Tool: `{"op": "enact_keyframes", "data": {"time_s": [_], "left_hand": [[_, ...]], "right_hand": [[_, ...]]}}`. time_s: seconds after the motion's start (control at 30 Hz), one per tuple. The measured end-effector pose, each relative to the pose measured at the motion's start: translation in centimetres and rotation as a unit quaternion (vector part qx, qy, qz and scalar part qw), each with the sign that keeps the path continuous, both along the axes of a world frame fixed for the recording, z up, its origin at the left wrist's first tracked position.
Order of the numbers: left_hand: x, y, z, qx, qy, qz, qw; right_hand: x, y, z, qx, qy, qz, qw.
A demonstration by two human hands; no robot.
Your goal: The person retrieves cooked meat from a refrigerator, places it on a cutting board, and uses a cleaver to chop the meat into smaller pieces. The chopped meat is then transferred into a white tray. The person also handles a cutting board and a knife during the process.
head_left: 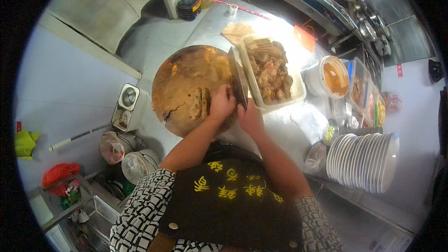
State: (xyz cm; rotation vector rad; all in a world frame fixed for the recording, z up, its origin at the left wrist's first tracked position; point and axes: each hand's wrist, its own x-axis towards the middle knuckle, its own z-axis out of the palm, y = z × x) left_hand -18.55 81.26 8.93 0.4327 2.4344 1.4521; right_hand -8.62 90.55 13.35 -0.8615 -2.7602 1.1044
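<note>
A round wooden chopping board point(179, 72) lies on the metal counter, its surface stained and cracked near the left edge. My right hand point(252, 117) is closed round the handle of a cleaver point(239, 78), whose broad blade points away from me over the board's right side. Close to the blade's left, my left hand point(222, 103) rests on the board with its fingers curled; what lies under them is hidden. Just left of that hand are brownish cut pieces of meat point(203, 103). Beyond the cleaver, a pale rectangular tub point(280, 104) holds browned cooked meat point(270, 71).
Right of the tub stand a white bucket of orange liquid point(335, 77), clear food boxes point(359, 81) and a row of stacked plates point(361, 161). A cloth point(235, 32) lies behind the board. Lidded buckets point(138, 165) and a white kitchen scale-like appliance point(125, 107) are at left.
</note>
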Motion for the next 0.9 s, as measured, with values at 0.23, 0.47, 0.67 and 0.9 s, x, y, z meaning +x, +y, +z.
{"op": "enact_keyframes", "data": {"time_s": [0.23, 0.47, 0.67, 0.9], "left_hand": [[0.2, -0.1, 0.3, -0.046, -0.031, -0.010, 0.998], [0.6, -0.7, -0.9, -0.029, -0.007, 0.042, 0.999], [1.5, -2.4, 2.7, -0.092, -0.027, -0.012, 0.995], [-5.2, -5.1, 2.3, -0.024, 0.041, 0.065, 0.997]], "right_hand": [[-1.0, -0.1, -1.5, 0.010, -0.099, -0.015, 0.995], [-0.8, 0.2, 0.1, -0.009, -0.059, -0.015, 0.998], [0.3, 1.1, 1.6, -0.028, -0.005, -0.038, 0.999], [-0.1, 0.2, 3.5, -0.075, 0.088, -0.019, 0.993]]}}
